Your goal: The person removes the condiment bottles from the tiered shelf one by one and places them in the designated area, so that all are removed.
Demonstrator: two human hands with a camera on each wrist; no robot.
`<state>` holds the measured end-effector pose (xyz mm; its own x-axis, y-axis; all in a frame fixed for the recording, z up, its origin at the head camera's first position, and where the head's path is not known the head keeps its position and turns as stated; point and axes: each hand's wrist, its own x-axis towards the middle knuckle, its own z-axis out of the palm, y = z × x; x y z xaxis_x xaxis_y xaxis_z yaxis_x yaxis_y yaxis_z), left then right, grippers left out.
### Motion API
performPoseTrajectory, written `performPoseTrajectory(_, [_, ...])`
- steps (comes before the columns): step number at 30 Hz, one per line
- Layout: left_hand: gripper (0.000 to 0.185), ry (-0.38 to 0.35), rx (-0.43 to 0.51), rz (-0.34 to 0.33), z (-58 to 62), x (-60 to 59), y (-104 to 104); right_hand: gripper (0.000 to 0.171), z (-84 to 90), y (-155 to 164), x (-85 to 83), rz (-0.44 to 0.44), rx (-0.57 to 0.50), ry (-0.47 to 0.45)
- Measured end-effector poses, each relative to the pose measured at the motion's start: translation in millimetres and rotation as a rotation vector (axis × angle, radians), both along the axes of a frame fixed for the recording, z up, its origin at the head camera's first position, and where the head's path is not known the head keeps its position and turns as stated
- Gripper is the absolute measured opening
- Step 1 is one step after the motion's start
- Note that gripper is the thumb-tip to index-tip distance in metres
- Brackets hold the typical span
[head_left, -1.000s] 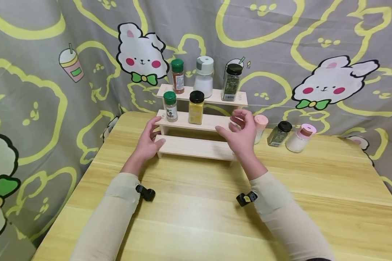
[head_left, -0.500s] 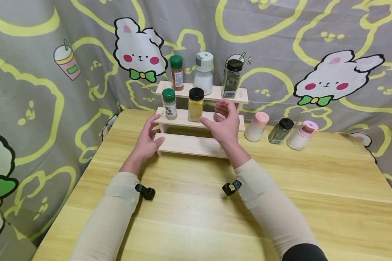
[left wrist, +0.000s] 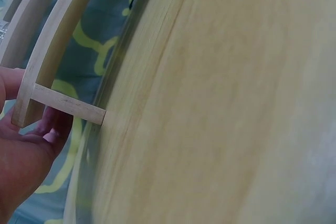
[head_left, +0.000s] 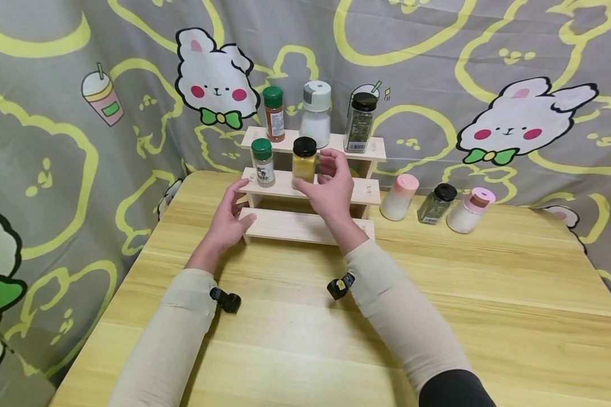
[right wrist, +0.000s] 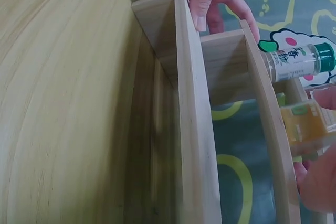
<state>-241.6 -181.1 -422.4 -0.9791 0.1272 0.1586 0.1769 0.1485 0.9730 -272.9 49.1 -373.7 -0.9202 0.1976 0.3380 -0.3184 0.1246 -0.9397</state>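
Observation:
A three-step wooden rack (head_left: pixel 285 226) stands at the back of the table. My left hand (head_left: pixel 227 220) grips its left end, with the thumb on the lowest step and fingers at the middle step; the left wrist view shows the hand around the shelf end (left wrist: pixel 31 77). My right hand (head_left: pixel 333 189) is at a black-capped jar of yellow spice (head_left: pixel 304 165) on the middle step, thumb across its front and fingers curled at its right side. The jar (right wrist: pixel 304 124) lies between thumb and fingers in the right wrist view. A green-capped spice bottle (head_left: pixel 263 164) stands to its left.
On the top step stand a green-capped red spice bottle (head_left: pixel 274 116), a white-capped shaker (head_left: pixel 315 121) and a black-capped herb jar (head_left: pixel 359 124). Right of the rack, on the table (head_left: pixel 285 339), are a pink-capped shaker (head_left: pixel 399 198), a dark herb jar (head_left: pixel 437 204) and another pink-capped shaker (head_left: pixel 470 210).
My right hand has moved left from the rack's right end to the yellow spice jar, its thumb now over the jar's front. The left hand keeps its place on the rack.

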Motion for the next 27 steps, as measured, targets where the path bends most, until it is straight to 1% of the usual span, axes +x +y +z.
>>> performPoseTrajectory(5, [0.075, -0.008, -0.002, 0.003, -0.2, 0.9, 0, 0.072, -0.7, -6, -1.3, -0.027, 0.010, -0.001])
performPoseTrajectory(16, [0.075, -0.013, -0.004, 0.008, 1.9, 2.0, 0, 0.067, 0.8, -16, -4.3, -0.087, 0.020, 0.003])
performPoseTrajectory(27, [0.073, -0.016, -0.005, 0.008, 3.4, 2.6, 1, 0.063, 0.0, -18, -4.3, -0.105, -0.009, 0.010])
